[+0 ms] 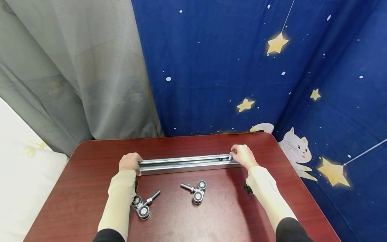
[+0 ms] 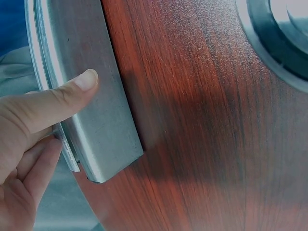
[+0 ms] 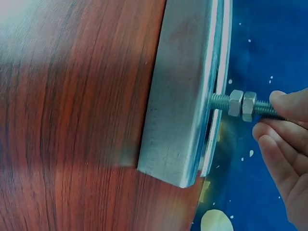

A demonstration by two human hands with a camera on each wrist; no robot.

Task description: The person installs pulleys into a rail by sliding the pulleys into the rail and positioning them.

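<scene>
A metal channel rail (image 1: 181, 169), slot side up, lies across the table. At its left end my left hand (image 1: 130, 162) grips it, thumb (image 2: 86, 81) along the near side wall and the other fingers on the far side. Out of the slot near the right end stands a threaded bolt (image 3: 220, 101) with two hex nuts (image 3: 236, 103). My right hand (image 1: 243, 156) pinches the bolt's free end between thumb and fingers, as the right wrist view shows. Wheels at the bolt's lower end sit mostly hidden inside the rail.
Two roller trolleys with bolts lie on the reddish-brown table (image 1: 223, 211) in front of the rail: one trolley (image 1: 198, 192) near the middle, another trolley (image 1: 144, 211) beside my left forearm. Behind the table hang a grey curtain (image 1: 99, 67) and a blue starry curtain (image 1: 211, 67).
</scene>
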